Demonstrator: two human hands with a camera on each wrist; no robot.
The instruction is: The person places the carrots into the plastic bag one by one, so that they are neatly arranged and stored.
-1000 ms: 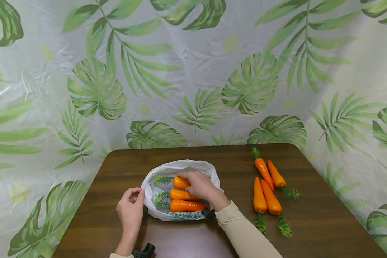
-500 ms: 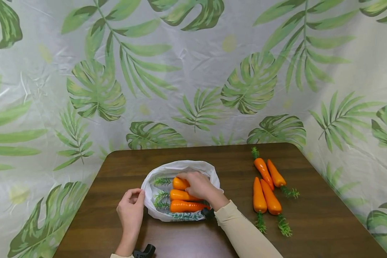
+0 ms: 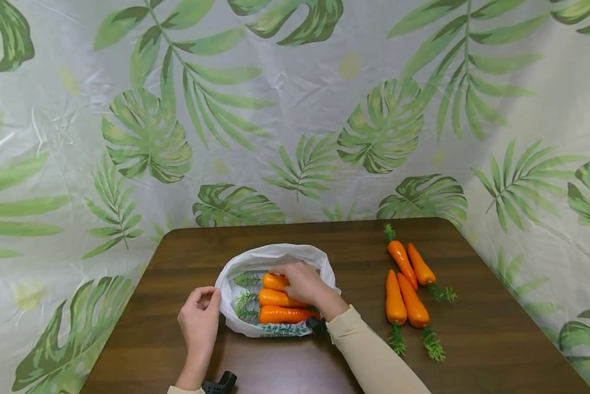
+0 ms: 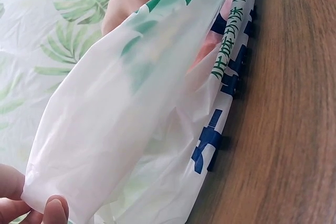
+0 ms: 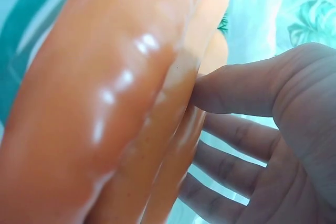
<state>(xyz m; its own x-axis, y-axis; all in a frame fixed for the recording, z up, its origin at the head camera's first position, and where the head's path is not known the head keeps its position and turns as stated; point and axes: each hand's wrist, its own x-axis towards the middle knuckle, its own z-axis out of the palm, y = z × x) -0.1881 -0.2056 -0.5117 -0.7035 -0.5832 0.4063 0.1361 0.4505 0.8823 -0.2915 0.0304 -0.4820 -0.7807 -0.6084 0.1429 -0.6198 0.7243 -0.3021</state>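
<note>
A white plastic bag (image 3: pixel 280 251) with its mouth spread wide lies on the table, green and blue print on its side. Inside it three orange carrots with green tops lie side by side: a near carrot (image 3: pixel 286 314), a middle carrot (image 3: pixel 277 297) and a far carrot (image 3: pixel 273 282). My left hand (image 3: pixel 200 317) pinches the bag's left rim between thumb and fingers. Reaching into the bag, my right hand (image 3: pixel 304 284) holds the far carrot, thumb on one side and fingers on the other in the right wrist view. The right hand hides that carrot's tip.
Right of the bag, several more carrots lie on the brown wooden table (image 3: pixel 354 246), among them an upper carrot (image 3: pixel 402 262) and a lower carrot (image 3: pixel 413 306). A leaf-patterned sheet (image 3: pixel 299 109) hangs behind the table. A black strap (image 3: pixel 221 383) shows at my left wrist.
Both hands stay almost where they were, the left still on the bag's rim. The far carrot has shifted very slightly toward the middle carrot under my right hand.
</note>
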